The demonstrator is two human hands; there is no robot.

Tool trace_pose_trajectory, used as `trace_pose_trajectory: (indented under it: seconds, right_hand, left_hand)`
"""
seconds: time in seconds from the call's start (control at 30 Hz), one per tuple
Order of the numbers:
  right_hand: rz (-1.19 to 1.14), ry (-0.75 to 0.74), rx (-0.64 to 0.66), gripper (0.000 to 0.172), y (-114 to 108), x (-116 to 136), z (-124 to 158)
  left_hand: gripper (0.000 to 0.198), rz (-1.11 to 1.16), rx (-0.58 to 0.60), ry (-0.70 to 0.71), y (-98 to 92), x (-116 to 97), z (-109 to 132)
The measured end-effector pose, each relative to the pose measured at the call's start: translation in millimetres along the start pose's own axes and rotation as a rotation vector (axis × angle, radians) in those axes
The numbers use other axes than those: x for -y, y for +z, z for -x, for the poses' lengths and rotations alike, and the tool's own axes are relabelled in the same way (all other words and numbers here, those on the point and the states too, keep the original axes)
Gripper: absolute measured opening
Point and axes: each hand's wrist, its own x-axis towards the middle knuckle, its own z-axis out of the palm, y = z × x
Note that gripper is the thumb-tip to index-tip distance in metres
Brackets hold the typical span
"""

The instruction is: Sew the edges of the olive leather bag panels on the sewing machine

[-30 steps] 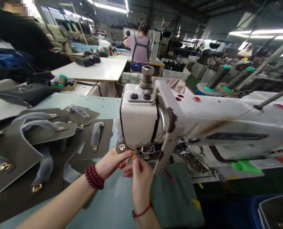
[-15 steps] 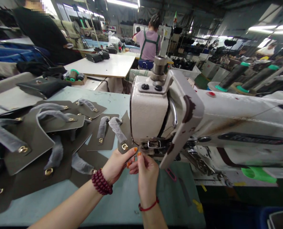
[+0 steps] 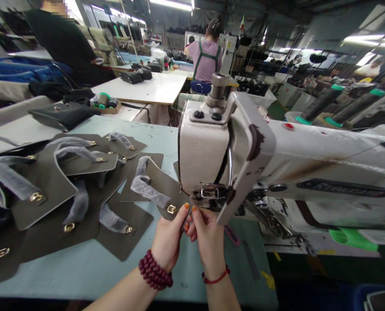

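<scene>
At the near edge of the pale blue-green worktable (image 3: 82,268), just under the head of the cream-white industrial sewing machine (image 3: 205,151): left hand (image 3: 169,235) pinched closed on the near corner of a dark olive-grey leather panel (image 3: 161,183), thumb on top beside its small gold metal ring (image 3: 171,209); right hand (image 3: 208,237) touching the left, thumb and forefinger drawn tight together at the foot of the machine, on thread or panel edge, cannot tell which; panel flat on the table, far end tucked behind the machine head, grey film-wrapped strap (image 3: 148,192) lying across it.

Judged best for this step: light, low pinch so the leather takes no crease; panel kept flat and square to the machine bed; orange-painted fingertips kept out of the needle line; strap and ring held off to the left, clear of the foot; dark red bead bracelet (image 3: 155,270) kept off the loose pieces.

Hard to read: needle and presser foot hidden behind the swung-open face cover and the right-hand fingers, so foot up or down unknown; any thread too thin to see; pile of matching olive-grey panels with gold rings (image 3: 49,185) cut off at the left frame edge; lettering on the machine arm blurred; person in a green apron (image 3: 208,60) far behind, hands out of sight.
</scene>
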Motion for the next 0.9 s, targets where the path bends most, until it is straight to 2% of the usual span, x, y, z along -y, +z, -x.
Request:
trace_pose_trajectory:
  seconds: [0.2, 0.4, 0.57, 0.63, 0.7, 0.77, 0.8, 0.83, 0.9]
  right_hand:
    - [0.068, -0.035, 0.03, 0.041, -10.1, 3.0, -1.9]
    - [0.184, -0.118, 0.043, 0.038, -19.6, 7.2, -5.6]
    - [0.341, -0.144, 0.004, 0.038, -33.1, 7.3, -0.3]
    - [0.437, -0.185, -0.034, 0.037, -46.3, 1.7, 6.8]
    - [0.55, -0.242, -0.087, 0.036, -66.2, -9.9, 14.7]
    - [0.717, -0.333, -0.177, 0.035, -90.1, -27.2, 20.0]
    - [0.823, -0.382, -0.226, 0.035, -101.8, -37.3, 21.0]
    - [0.941, -0.419, -0.249, 0.036, -112.1, -47.7, 20.8]
    - [1.15, -0.463, -0.264, 0.04, -126.7, -67.8, 17.6]
  left_hand:
    - [0.036, 0.049, -0.159, 0.096, 12.9, 9.1, 9.9]
    - [0.026, 0.108, -0.211, 0.113, 20.9, 17.7, 15.0]
    - [0.032, 0.154, -0.156, 0.058, 27.2, 30.6, 17.0]
    - [0.038, 0.102, -0.118, 0.009, 19.6, 38.2, 23.4]
    - [0.044, 0.025, -0.022, -0.11, 3.3, 39.6, 36.1]
    - [0.048, -0.093, 0.169, -0.29, -18.2, 24.3, 50.8]
    - [0.048, -0.179, 0.289, -0.366, -28.8, 8.0, 55.9]
    - [0.047, -0.294, 0.386, -0.362, -38.0, -14.1, 57.3]
    - [0.038, -0.554, 0.389, -0.07, -49.7, -69.1, 43.7]
